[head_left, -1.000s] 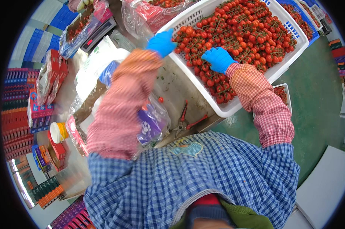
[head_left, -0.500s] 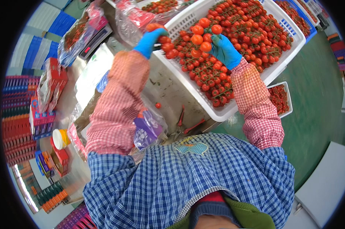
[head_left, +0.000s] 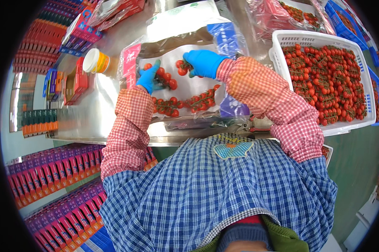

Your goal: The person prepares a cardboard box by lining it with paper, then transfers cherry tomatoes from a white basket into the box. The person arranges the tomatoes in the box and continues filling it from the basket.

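Left hand and right hand have moved from the white crate to the open box, each grip pinching red tomatoes.

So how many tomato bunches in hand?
2: one bunch in the left hand, another bunch in the right hand, both over the lined carton; hands may hide more.
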`<state>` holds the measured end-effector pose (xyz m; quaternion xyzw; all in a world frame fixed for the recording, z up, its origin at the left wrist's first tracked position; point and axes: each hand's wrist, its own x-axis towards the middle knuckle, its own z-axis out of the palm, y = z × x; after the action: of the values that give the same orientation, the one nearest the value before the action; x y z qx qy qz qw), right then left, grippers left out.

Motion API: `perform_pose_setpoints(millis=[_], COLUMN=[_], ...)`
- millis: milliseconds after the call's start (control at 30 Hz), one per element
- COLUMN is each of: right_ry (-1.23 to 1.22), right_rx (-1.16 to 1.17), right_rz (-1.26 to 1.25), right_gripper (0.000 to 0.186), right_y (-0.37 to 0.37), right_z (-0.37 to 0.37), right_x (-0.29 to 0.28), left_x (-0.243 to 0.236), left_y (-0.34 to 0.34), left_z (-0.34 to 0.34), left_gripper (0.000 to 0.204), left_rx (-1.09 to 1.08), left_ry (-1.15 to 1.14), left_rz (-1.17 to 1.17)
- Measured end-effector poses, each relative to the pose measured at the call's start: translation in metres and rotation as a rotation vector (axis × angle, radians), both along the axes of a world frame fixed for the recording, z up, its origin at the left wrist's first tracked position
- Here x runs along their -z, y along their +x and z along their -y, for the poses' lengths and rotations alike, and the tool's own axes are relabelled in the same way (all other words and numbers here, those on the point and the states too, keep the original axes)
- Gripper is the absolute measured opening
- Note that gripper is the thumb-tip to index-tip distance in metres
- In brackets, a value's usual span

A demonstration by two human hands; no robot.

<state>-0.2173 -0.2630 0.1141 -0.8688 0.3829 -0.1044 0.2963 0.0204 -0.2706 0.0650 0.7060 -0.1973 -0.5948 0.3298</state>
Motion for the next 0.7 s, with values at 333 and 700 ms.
perform_pose_setpoints(millis=[333,700], right_ry=[0.102,-0.079], right_rx=[0.059,0.665], right_rz=[0.278,0.331], right_gripper=[0.024,0.018], right_y=[-0.05,-0.332], right_z=[0.008,-0.068], right_x=[0.017,0.002], left_x=[-0.007,0.032], left_y=[-0.01,-0.148], left_z=[-0.045,-0.036], left_gripper=[0.053,0.058], left_rx=[1.14,1.474], left_ry=[-0.751,-0.759], left_rz=[0.898,0.756])
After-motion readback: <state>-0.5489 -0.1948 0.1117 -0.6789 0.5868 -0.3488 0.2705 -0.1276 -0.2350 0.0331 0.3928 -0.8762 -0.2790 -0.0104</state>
